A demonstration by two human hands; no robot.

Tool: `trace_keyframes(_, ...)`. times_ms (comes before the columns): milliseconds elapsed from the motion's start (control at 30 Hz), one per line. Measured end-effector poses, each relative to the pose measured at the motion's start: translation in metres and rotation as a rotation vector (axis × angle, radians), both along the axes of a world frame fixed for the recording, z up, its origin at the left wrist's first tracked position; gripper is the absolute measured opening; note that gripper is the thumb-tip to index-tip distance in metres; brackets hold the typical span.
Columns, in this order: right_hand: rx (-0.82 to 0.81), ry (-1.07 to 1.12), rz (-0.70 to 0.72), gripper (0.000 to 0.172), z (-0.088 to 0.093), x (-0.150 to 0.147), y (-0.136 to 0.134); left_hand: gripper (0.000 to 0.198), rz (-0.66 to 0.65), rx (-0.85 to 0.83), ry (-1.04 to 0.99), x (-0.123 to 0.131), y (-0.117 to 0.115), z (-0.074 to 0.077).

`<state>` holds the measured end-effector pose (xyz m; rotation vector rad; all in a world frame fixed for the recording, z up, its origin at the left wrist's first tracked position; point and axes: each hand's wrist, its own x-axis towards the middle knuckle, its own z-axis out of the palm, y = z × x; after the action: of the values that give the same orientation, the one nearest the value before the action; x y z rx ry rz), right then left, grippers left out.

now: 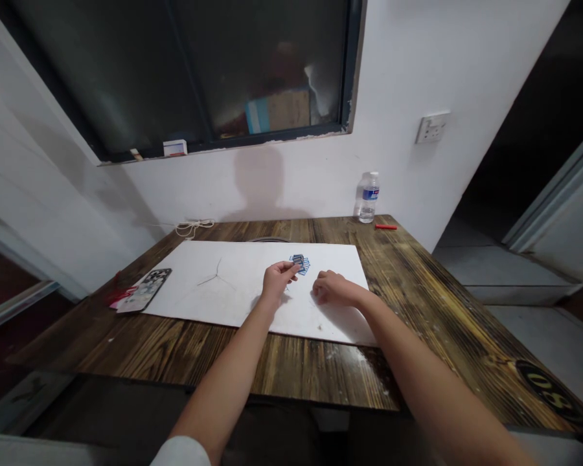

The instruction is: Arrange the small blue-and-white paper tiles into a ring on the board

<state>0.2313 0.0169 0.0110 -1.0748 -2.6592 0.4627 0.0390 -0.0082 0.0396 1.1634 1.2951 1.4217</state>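
Observation:
A white board lies flat on the dark wooden table. On its far middle sits a small cluster of blue and white pieces, too small to name. My left hand pinches the near edge of that cluster with closed fingers. My right hand rests on the board just to the right, its fingers curled under; whether it holds anything is hidden. A thin three-armed mark shows on the board left of my hands.
A phone lies at the board's left edge beside something red. A water bottle and a red pen stand at the table's far right corner. A coiled cord lies at the back left. A wall and window rise behind.

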Motion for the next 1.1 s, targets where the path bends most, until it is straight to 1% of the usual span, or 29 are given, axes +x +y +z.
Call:
trace_keyframes(167,-0.015,-0.009,-0.007,0.02,0.004,0.0,-0.004,0.038,-0.009,0.002,0.015,0.0,0.0,-0.001)
trace_keyframes(367,-0.055,-0.038,0.003,0.012,0.013,-0.001,-0.01,0.036,-0.017,0.005,0.001,0.0,0.001,-0.002)
trace_keyframes(533,-0.031,-0.007,-0.01,0.02,0.01,-0.001,-0.007,0.037,-0.009,0.006,0.011,-0.001,0.002,-0.003)
trace_keyframes(667,-0.042,-0.022,-0.008,0.019,0.008,0.0,-0.007,0.039,-0.005,0.003,0.02,-0.001,0.002,-0.004)
trace_keyframes(833,-0.049,-0.061,-0.025,0.018,0.013,-0.001,-0.011,0.035,-0.011,0.005,0.028,-0.001,0.001,-0.002)
trace_keyframes(1100,-0.036,-0.098,-0.023,0.016,0.021,-0.003,-0.017,0.038,-0.007,0.011,0.031,-0.001,0.0,-0.001)
